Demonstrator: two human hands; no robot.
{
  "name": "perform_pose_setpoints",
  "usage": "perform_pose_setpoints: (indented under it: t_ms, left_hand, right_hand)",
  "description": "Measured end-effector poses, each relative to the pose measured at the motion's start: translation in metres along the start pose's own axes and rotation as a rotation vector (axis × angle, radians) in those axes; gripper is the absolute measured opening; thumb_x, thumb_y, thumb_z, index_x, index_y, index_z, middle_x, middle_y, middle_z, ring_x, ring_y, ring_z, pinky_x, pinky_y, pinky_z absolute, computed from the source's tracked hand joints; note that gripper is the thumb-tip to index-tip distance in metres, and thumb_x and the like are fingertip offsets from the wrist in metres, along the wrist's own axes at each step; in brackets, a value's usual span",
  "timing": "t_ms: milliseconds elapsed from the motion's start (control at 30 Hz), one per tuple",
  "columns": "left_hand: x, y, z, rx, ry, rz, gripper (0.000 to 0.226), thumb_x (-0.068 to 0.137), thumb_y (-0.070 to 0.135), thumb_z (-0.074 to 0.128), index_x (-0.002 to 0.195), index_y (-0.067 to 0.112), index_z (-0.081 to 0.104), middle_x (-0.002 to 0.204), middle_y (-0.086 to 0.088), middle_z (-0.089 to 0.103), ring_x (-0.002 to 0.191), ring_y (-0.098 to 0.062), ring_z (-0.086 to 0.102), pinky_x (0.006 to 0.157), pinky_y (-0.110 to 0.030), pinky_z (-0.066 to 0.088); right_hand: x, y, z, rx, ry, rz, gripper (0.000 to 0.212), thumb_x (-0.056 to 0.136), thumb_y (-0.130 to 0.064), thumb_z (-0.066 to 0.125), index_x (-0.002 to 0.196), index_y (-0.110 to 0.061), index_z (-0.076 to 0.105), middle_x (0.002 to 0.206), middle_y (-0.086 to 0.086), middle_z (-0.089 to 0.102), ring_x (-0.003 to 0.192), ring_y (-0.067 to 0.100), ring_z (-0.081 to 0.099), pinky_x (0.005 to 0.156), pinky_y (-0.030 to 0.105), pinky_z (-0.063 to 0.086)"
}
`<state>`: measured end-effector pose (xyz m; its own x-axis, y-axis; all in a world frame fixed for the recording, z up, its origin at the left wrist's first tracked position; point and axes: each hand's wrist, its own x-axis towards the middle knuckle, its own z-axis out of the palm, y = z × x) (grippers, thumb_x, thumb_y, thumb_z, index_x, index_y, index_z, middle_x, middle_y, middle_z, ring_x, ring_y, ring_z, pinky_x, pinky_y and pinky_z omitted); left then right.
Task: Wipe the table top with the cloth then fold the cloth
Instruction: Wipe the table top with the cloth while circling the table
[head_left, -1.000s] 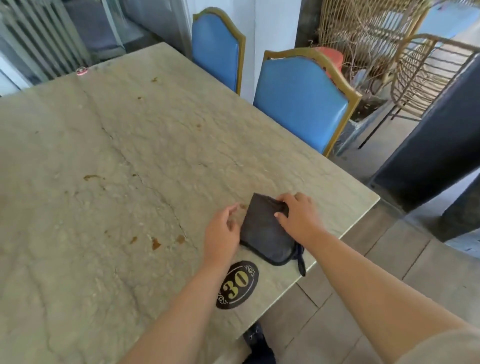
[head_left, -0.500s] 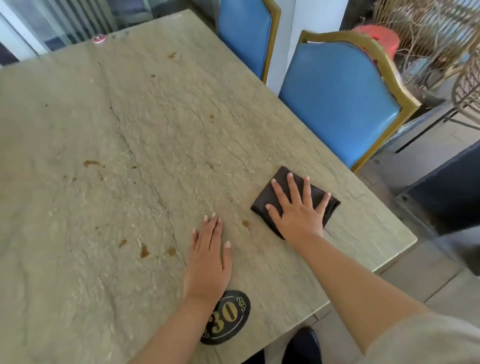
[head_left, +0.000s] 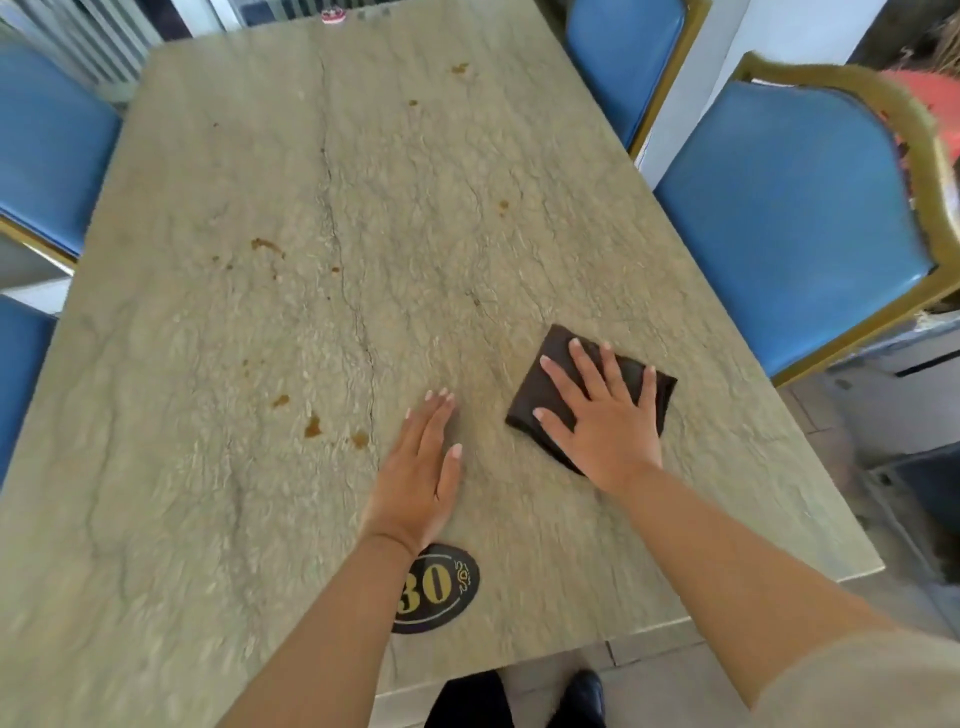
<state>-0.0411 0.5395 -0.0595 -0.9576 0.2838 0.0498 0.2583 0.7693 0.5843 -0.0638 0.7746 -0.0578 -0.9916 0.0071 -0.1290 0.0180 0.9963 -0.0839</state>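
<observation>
A dark brown folded cloth (head_left: 555, 349) lies on the right part of the beige stone table top (head_left: 311, 197). My right hand (head_left: 602, 421) presses flat on the cloth with its fingers spread, covering most of it. To the left of the cloth, apart from it, my left hand (head_left: 421, 467) rests palm down on the bare table. Brown stains (head_left: 311, 427) mark the surface left of my left hand, and more stains (head_left: 267, 244) lie farther out.
A black oval plaque with "30" (head_left: 436, 587) sits near the front edge under my left wrist. Blue chairs stand at the right (head_left: 789, 218), back right (head_left: 623, 57) and left (head_left: 47, 145). A small red object (head_left: 332, 15) lies at the far edge.
My right hand went from gripping the cloth near the table edge to lying flat on it, farther onto the table. My left hand came down flat on the table.
</observation>
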Motion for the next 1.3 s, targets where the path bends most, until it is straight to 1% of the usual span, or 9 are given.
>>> perform_pose_setpoints:
  t_ms: [67,167,333,433,533,733,900,1033,1300]
  left_hand:
    - [0.0,0.0,0.001,0.012,-0.003,-0.008,0.063,0.096,0.044,0.016,0.151,0.016,0.025,0.158,0.002,0.024,0.147,-0.007,0.011,0.122,-0.036,0.014]
    - [0.002,-0.001,0.001,0.034,-0.003,-0.03,0.066,0.094,0.046,0.013,0.15,0.015,0.03,0.158,0.002,0.025,0.147,-0.008,0.013,0.122,-0.037,0.014]
    - [0.002,0.024,0.009,-0.023,-0.005,-0.154,0.068,0.094,0.052,0.012,0.146,0.017,0.039,0.158,0.001,0.023,0.149,-0.014,0.007,0.122,-0.039,0.003]
    - [-0.006,0.053,0.029,-0.018,-0.009,-0.19,0.06,0.097,0.045,0.015,0.147,0.022,0.038,0.161,0.004,0.016,0.149,-0.011,0.001,0.12,-0.036,-0.009]
    - [-0.013,0.075,0.045,-0.033,0.027,-0.244,0.054,0.101,0.04,0.016,0.147,0.023,0.038,0.162,0.004,0.016,0.149,-0.009,-0.002,0.12,-0.042,-0.012]
    - [-0.003,0.106,0.062,0.081,-0.034,-0.218,0.05,0.103,0.041,0.014,0.148,0.03,0.036,0.16,0.015,0.018,0.148,-0.005,-0.002,0.114,-0.057,-0.018]
    - [0.005,0.119,0.087,0.429,-0.133,-0.24,0.061,0.096,0.058,0.008,0.152,0.039,-0.006,0.16,0.017,-0.015,0.147,-0.018,-0.019,0.109,-0.068,-0.015]
    - [0.005,0.119,0.091,0.477,-0.117,-0.227,0.064,0.094,0.061,0.009,0.152,0.038,-0.007,0.161,0.015,-0.013,0.148,-0.02,-0.017,0.11,-0.07,-0.009]
    - [0.004,0.124,0.091,0.473,-0.095,-0.235,0.064,0.094,0.062,0.013,0.152,0.039,-0.002,0.162,0.015,-0.01,0.148,-0.019,-0.016,0.111,-0.069,-0.009]
  right_hand:
    - [-0.005,-0.032,0.002,0.031,-0.009,0.019,0.064,0.091,-0.066,0.006,0.148,-0.043,-0.009,0.159,-0.007,-0.015,0.146,0.026,-0.017,0.11,0.066,-0.009]
    - [-0.061,-0.065,0.014,0.038,0.01,-0.317,0.063,0.092,-0.064,0.019,0.15,-0.04,0.01,0.162,-0.005,0.0,0.147,0.027,-0.009,0.11,0.069,0.0]
    - [-0.103,0.009,0.013,-0.046,-0.034,-0.76,0.06,0.092,-0.067,0.025,0.147,-0.05,0.011,0.16,-0.013,0.001,0.148,0.02,-0.005,0.116,0.056,-0.003]
    - [-0.074,0.049,0.006,-0.009,0.02,-0.333,0.062,0.089,-0.069,0.02,0.147,-0.05,0.008,0.161,-0.01,0.003,0.148,0.02,0.0,0.113,0.063,0.007]
    - [-0.076,0.022,0.01,0.038,0.019,0.062,0.064,0.091,-0.066,0.011,0.149,-0.042,-0.005,0.16,-0.005,-0.013,0.146,0.028,-0.014,0.11,0.066,-0.009]
    - [-0.149,0.037,0.023,0.027,0.053,-0.535,0.058,0.093,-0.064,0.027,0.147,-0.045,0.018,0.16,-0.007,0.012,0.148,0.025,0.001,0.112,0.065,-0.001]
    - [-0.118,0.123,0.005,0.02,0.015,-0.075,0.059,0.091,-0.07,0.012,0.146,-0.052,-0.002,0.161,-0.012,-0.003,0.147,0.022,-0.012,0.111,0.066,-0.001]
    - [-0.095,0.122,-0.003,0.077,-0.019,0.187,0.06,0.092,-0.066,0.006,0.146,-0.047,-0.009,0.16,-0.008,-0.014,0.145,0.025,-0.019,0.109,0.068,-0.007]
    - [-0.161,0.118,0.012,0.077,0.011,-0.163,0.058,0.092,-0.069,0.016,0.147,-0.051,0.005,0.161,-0.011,0.0,0.147,0.025,-0.01,0.109,0.069,-0.003]
